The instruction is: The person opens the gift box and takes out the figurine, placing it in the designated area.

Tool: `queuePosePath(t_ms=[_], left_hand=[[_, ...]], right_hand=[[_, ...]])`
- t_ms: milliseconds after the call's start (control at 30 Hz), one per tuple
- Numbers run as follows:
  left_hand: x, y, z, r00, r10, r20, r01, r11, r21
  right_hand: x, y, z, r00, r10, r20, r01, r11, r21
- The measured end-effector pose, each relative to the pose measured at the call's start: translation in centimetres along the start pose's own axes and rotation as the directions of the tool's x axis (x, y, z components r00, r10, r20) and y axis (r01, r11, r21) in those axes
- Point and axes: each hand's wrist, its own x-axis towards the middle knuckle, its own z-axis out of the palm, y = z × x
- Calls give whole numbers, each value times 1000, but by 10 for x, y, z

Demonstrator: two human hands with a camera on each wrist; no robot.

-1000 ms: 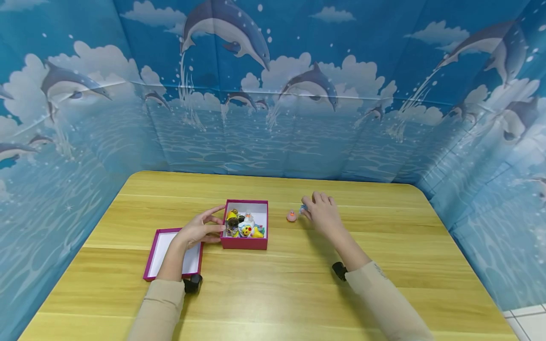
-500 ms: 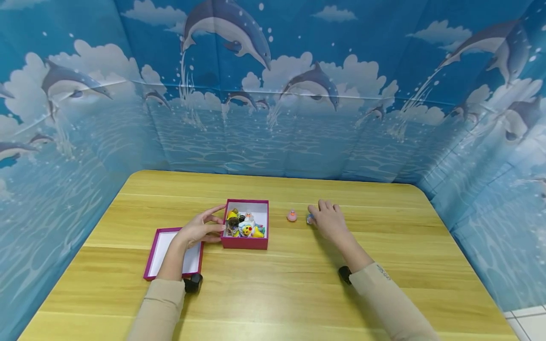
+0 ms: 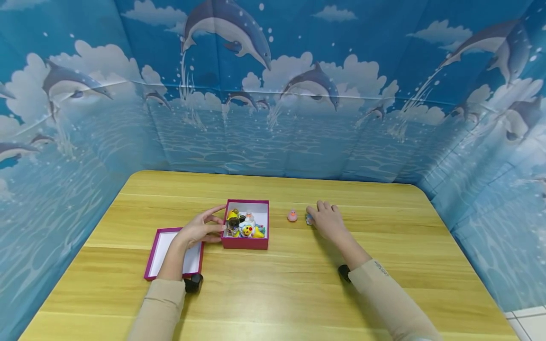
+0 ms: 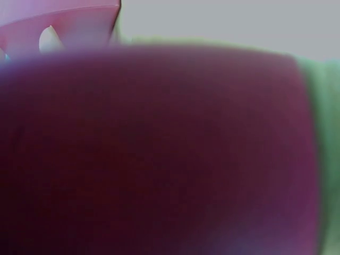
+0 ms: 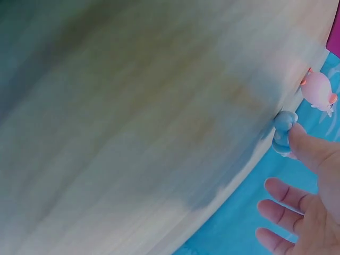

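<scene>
An open magenta box (image 3: 246, 243) with several small colourful toys inside sits mid-table. My left hand (image 3: 198, 229) holds its left wall between thumb and fingers. The left wrist view is a dark magenta blur, with a pink box wall (image 4: 79, 26) at its top. A pink toy (image 3: 292, 216) (image 5: 317, 90) stands on the table right of the box. Just right of it lies a small blue toy (image 3: 309, 219) (image 5: 284, 133). My right hand (image 3: 326, 220) rests beside the blue toy, its thumb (image 5: 311, 151) touching the toy while the other fingers (image 5: 281, 191) are loosely extended and apart from it.
The box's magenta lid (image 3: 159, 251) lies upside down under my left forearm. The wooden table (image 3: 273, 293) is walled on three sides by a blue dolphin-print backdrop (image 3: 273, 118). Black wrist cameras (image 3: 193, 282) hang close above the tabletop.
My right hand moved a little to the right and nearer with the blue toy, away from the pink toy, then stayed almost still. The left hand and box have not moved.
</scene>
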Motion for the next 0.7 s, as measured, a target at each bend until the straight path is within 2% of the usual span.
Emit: queuePosePath(t_ms=[167, 700], left_hand=[[0, 0, 0, 1000, 2, 2, -2, 1000, -2], [1, 0, -1, 1000, 1, 3, -1, 1000, -4]], right_hand=[[1, 0, 0, 1000, 7, 31, -7, 1000, -2], [5, 0, 1, 998, 14, 58, -14, 1000, 0]])
